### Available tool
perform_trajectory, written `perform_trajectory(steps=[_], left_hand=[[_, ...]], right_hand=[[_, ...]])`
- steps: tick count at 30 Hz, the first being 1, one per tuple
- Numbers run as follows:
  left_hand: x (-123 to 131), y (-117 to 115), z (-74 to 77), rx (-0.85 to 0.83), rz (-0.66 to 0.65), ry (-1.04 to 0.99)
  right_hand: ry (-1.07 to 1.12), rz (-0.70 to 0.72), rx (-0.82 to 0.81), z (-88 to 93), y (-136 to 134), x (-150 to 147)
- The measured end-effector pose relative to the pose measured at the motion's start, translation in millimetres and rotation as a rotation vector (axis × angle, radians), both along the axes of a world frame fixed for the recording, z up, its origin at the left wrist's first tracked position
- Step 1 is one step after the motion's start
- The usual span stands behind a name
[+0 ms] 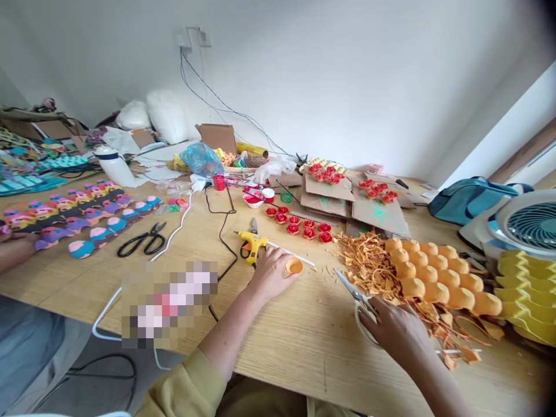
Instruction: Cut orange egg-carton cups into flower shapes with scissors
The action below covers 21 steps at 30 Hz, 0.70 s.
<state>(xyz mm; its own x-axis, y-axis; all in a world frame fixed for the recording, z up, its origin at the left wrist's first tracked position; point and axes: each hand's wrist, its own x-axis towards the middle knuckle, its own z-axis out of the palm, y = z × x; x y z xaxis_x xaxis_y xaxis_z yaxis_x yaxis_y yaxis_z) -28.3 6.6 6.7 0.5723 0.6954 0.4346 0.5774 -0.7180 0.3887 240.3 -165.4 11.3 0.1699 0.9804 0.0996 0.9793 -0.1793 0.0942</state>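
My left hand [273,271] rests low over the wooden table with a small orange egg-carton cup [294,266] between its fingers, the opening facing up. Just beyond it lie a yellow glue gun [252,246] and a thin white stick [293,253]. My right hand [395,327] grips scissors [348,285] by their pale handles; the blades point away to the left and look slightly apart. Part of the handles is hidden under my fingers. Orange trimmings [369,263] are heaped beyond the blades, beside an orange egg tray [434,272].
Red paper roses [308,233] lie mid-table, with more on cardboard pieces [325,202]. Black-handled scissors [143,240] and a white cord [177,229] are to the left. Yellow trays [523,295] and a fan [527,223] stand right. Another person's arm [17,252] reaches in beside painted cartons [108,230].
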Motion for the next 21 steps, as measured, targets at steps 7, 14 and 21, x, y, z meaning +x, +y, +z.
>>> perform_trajectory(steps=[7, 14, 21], left_hand=[[8.8, -4.6, -5.2, 0.031, 0.044, 0.095], [9.2, -4.9, -9.3, 0.041, 0.09, 0.139], [-9.4, 8.8, -2.6, -0.018, 0.137, 0.046]], right_hand=[[0.032, -0.087, -0.03, -2.4, 8.9, 0.2], [0.064, -0.03, -0.007, -12.2, 16.4, 2.1], [0.09, -0.025, 0.049, -21.1, 20.6, 5.4]])
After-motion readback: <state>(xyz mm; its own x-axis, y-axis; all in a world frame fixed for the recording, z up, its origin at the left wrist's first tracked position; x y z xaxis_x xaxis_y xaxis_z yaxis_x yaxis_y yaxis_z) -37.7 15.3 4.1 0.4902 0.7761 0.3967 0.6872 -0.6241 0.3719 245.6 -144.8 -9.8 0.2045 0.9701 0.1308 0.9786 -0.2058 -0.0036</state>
